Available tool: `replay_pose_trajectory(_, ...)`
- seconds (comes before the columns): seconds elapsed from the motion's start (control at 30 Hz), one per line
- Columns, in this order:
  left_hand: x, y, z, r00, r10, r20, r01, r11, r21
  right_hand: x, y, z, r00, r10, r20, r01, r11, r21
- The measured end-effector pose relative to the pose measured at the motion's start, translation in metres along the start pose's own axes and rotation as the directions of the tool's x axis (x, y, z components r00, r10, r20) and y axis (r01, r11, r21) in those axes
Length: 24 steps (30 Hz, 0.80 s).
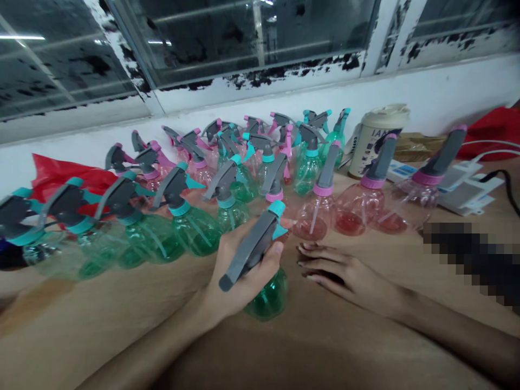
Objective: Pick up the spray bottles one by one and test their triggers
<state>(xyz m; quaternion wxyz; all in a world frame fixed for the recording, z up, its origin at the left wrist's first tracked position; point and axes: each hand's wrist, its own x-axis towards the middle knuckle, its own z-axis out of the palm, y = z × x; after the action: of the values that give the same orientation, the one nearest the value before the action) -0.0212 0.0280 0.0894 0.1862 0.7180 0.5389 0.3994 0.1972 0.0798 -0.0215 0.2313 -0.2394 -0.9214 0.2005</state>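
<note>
My left hand (239, 265) is wrapped round the neck of a green spray bottle (268, 298) with a grey and turquoise trigger head, held over the front of the table. The hand hides its collar and upper body. To the right, my right hand (345, 271) hovers or rests low over the table with fingers stretched out and nothing in them. Just beyond its fingertips stands a pink spray bottle (314, 219) with a grey head. Left of my left hand, a green spray bottle (197, 233) stands in a row of similar green ones.
Behind are several more pink and green spray bottles (309, 173). A paper coffee cup (376, 141) stands near the wall. White boxes with cables (463, 189) lie at the right, red plastic bags (73, 179) at both sides. Windows (252, 38) run along the back.
</note>
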Motion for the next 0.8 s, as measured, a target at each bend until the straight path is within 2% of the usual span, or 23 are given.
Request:
replay_pose_trajectory(0.1,-0.0022,-0.0014,0.0022,1.0,0.017,-0.021,-0.016,0.997,0.069,-0.0003,0.0006,0.0,1.0,0.0,0.03,0.001,0.999,-0.037)
replay_pose_trajectory(0.27,-0.003,-0.0066,0.0043,0.992,0.092,-0.081,-0.086,0.993,0.078,0.0003,-0.0011,-0.002,0.998,0.012,0.066,-0.008,0.999,-0.05)
replay_pose_trajectory(0.5,-0.0031,-0.0035,0.004,0.997,0.047,-0.066,-0.045,0.999,0.031,0.0014,-0.002,-0.0021,0.998,0.031,0.051,-0.03,0.999,-0.028)
replay_pose_trajectory(0.7,0.0014,-0.0039,0.003,0.998,0.067,-0.003,-0.067,0.994,-0.084,0.0005,-0.0025,-0.0017,0.999,0.031,0.023,-0.031,0.999,-0.017)
replay_pose_trajectory(0.8,0.0007,-0.0063,0.0023,0.999,0.033,0.032,-0.03,0.996,-0.085,-0.0001,-0.0001,-0.0005,1.0,0.02,0.023,-0.02,1.0,-0.022)
